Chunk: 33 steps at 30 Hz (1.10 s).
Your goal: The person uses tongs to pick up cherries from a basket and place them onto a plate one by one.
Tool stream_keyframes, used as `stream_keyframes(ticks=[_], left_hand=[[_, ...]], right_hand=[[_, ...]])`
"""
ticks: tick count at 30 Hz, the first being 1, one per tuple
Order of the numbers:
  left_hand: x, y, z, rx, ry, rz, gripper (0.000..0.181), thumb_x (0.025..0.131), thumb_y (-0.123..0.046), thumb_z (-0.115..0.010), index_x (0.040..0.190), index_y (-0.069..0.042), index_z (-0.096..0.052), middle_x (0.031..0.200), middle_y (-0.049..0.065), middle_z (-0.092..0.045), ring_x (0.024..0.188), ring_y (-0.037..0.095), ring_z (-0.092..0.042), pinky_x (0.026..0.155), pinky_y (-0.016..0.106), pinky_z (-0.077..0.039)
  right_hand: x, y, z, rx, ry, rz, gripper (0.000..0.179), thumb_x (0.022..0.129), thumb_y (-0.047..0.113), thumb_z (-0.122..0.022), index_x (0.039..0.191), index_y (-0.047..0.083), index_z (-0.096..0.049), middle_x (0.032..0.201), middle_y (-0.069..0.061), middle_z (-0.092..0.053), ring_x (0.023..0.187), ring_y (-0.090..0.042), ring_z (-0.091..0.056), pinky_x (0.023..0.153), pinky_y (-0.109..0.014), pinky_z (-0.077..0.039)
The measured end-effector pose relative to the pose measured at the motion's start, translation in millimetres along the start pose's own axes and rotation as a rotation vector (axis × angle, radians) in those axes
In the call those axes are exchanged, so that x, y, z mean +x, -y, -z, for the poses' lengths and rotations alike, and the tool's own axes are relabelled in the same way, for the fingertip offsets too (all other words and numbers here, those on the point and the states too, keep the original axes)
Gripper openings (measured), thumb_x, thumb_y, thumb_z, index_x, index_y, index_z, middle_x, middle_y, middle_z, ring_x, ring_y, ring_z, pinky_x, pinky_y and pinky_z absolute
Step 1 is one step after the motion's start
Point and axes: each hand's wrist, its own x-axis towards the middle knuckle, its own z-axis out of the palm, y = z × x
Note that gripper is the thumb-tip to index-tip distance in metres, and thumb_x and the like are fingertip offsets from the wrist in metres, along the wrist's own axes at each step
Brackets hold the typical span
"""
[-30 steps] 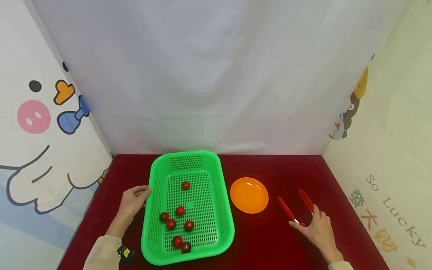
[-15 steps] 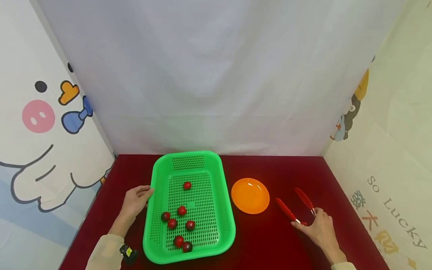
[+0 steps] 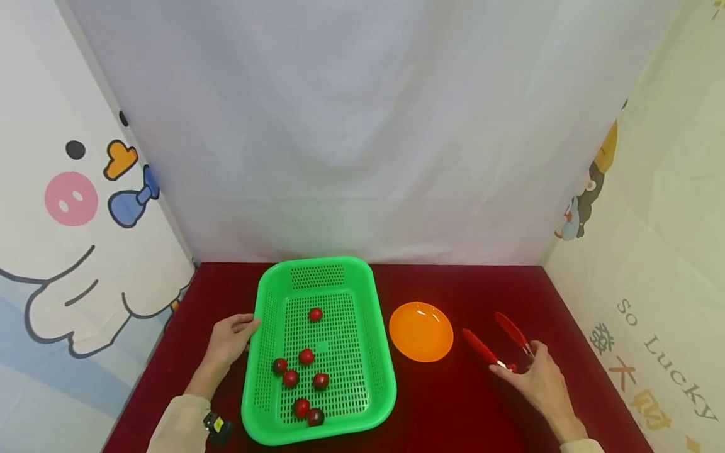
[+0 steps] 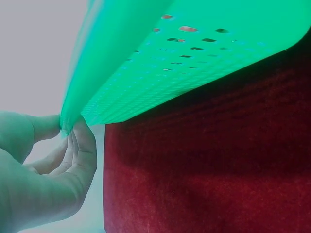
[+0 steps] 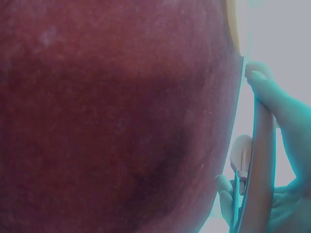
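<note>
My left hand (image 3: 229, 343) pinches the left rim of a green plastic basket (image 3: 385, 358), thumb on one side of the edge and fingers curled on the other in the left wrist view. Several round dark-red fruits (image 3: 320, 381) lie on the basket's slotted floor, most toward the near side. At the right my right hand (image 3: 538, 380) holds red-tipped tongs (image 3: 478, 345), thumb on one arm and fingers on the other. The tongs' arms are spread with nothing between them. In the right wrist view the tongs' near arm (image 5: 263, 155) runs along the thumb.
An orange plate (image 3: 421, 332) lies between the basket and the tongs. Dark-red cloth (image 3: 436, 409) covers the table. A white curtain (image 3: 362, 157) stands behind, and printed panels (image 3: 640, 327) close in both sides.
The head view has shifted slightly. More metal shows on the tongs' far arm beside my right fingers, and their tips have moved a little left. My left hand keeps hold of the rim.
</note>
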Motion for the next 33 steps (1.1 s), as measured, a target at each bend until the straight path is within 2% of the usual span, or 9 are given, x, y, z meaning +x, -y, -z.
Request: stream_keyframes(ticks=[3, 9, 16, 24, 30, 33], left_hand=[[-0.2, 0.7, -0.3, 0.000, -0.003, -0.002, 0.048, 0.108, -0.023, -0.058, 0.142, 0.011, -0.052, 0.134, 0.032, -0.059, 0.096, 0.018, -0.066, 0.071, 0.027, -0.056], [-0.8, -0.6, -0.5, 0.006, -0.013, -0.007, 0.046, 0.108, -0.022, -0.057, 0.141, 0.010, -0.053, 0.133, 0.032, -0.060, 0.094, 0.017, -0.065, 0.075, 0.035, -0.058], [-0.9, 1.2, -0.8, 0.010, -0.014, -0.010, 0.048, 0.108, -0.022, -0.057, 0.142, 0.011, -0.052, 0.133, 0.032, -0.060, 0.094, 0.017, -0.066, 0.071, 0.030, -0.056], [-1.8, 0.3, -1.3, -0.005, -0.019, -0.005, 0.048, 0.108, -0.023, -0.057, 0.142, 0.011, -0.052, 0.133, 0.033, -0.060, 0.090, 0.015, -0.065, 0.070, 0.028, -0.056], [-2.3, -0.4, -1.4, -0.006, -0.017, 0.000, 0.048, 0.108, -0.023, -0.057, 0.142, 0.010, -0.052, 0.133, 0.032, -0.060, 0.092, 0.017, -0.066, 0.069, 0.027, -0.056], [-3.8, -2.9, -2.0, -0.005, -0.020, 0.001, 0.047, 0.108, -0.021, -0.057, 0.142, 0.011, -0.052, 0.133, 0.033, -0.060, 0.094, 0.022, -0.067, 0.069, 0.027, -0.056]], right_hand=[[0.6, 3.6, 2.6, 0.002, -0.022, -0.003, 0.112, 0.077, 0.060, -0.085, 0.140, -0.016, -0.034, 0.116, -0.039, -0.060, 0.084, -0.037, -0.065, 0.077, -0.057, -0.058], [2.3, 10.9, 9.8, -0.009, -0.030, 0.014, 0.107, 0.077, 0.056, -0.087, 0.136, -0.018, -0.038, 0.109, -0.036, -0.062, 0.087, -0.040, -0.064, 0.079, -0.058, -0.056], [7.3, 23.2, 15.2, -0.016, 0.007, 0.041, 0.104, 0.078, 0.053, -0.087, 0.137, -0.018, -0.038, 0.109, -0.035, -0.063, 0.085, -0.037, -0.064, 0.080, -0.058, -0.058], [10.9, 40.3, 21.6, -0.014, 0.006, 0.073, 0.107, 0.077, 0.056, -0.087, 0.138, -0.017, -0.038, 0.105, -0.032, -0.063, 0.081, -0.032, -0.062, 0.079, -0.057, -0.059], [10.7, 51.5, 23.4, -0.032, -0.042, 0.123, 0.104, 0.075, 0.056, -0.088, 0.137, -0.014, -0.042, 0.102, -0.028, -0.062, 0.078, -0.030, -0.055, 0.069, -0.047, -0.058], [11.2, 56.8, 23.8, -0.041, -0.065, 0.157, 0.101, 0.075, 0.055, -0.089, 0.136, -0.013, -0.044, 0.104, -0.028, -0.063, 0.081, -0.032, -0.057, 0.071, -0.049, -0.058]])
